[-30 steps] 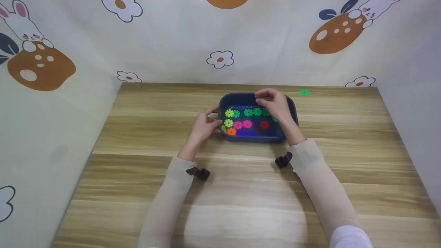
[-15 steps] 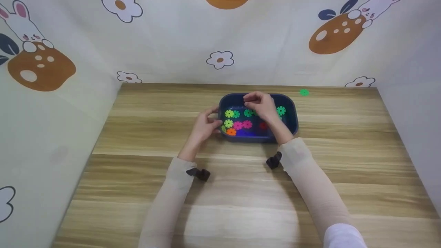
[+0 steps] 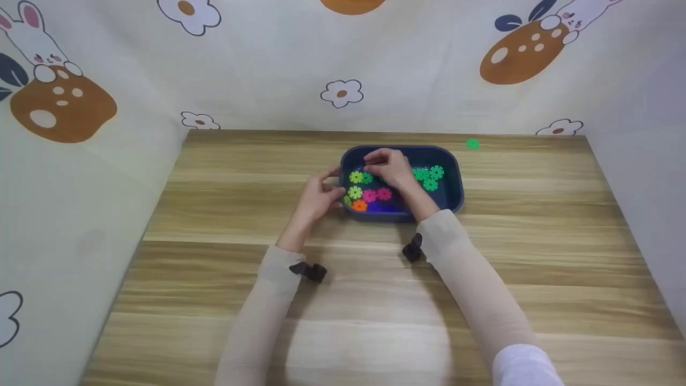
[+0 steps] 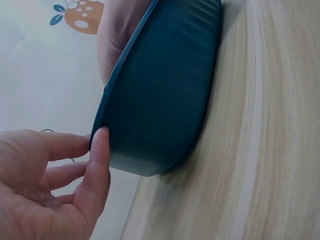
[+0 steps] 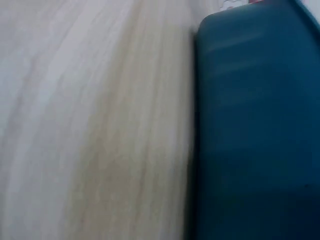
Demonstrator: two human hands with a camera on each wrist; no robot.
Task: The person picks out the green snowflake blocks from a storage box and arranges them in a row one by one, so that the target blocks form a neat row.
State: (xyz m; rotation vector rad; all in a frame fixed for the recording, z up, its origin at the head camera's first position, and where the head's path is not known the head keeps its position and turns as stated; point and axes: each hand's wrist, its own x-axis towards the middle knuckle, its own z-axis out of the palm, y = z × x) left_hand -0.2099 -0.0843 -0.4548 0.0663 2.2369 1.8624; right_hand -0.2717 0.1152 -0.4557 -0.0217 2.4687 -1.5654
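My left hand (image 3: 320, 194) pinches the left rim of a dark blue plastic tub (image 3: 455, 182); the left wrist view shows its thumb and finger meeting on that rim. Over the tub's inside is my right hand (image 3: 394, 170), fingers loosely bent toward the left, with a gap between thumb and fingertips and no piece visible there. Inside the tub lie flower-shaped plastic discs: yellow-green (image 3: 355, 192), green (image 3: 437, 172), pink (image 3: 383, 194) and orange (image 3: 359, 205). Blue pieces (image 3: 383, 207) show by the near wall. The right hand and wrist cover part of the tub's middle.
One green disc (image 3: 472, 143) lies on the wooden table (image 3: 536, 241) beyond the tub's right back corner. A printed cloth (image 3: 268, 80) rises behind the table's back edge. A small black device (image 3: 311, 272) is strapped at each wrist.
My right hand has moved left across the tub, uncovering green discs at the right side and hiding the red disc. My left hand stays on the rim.
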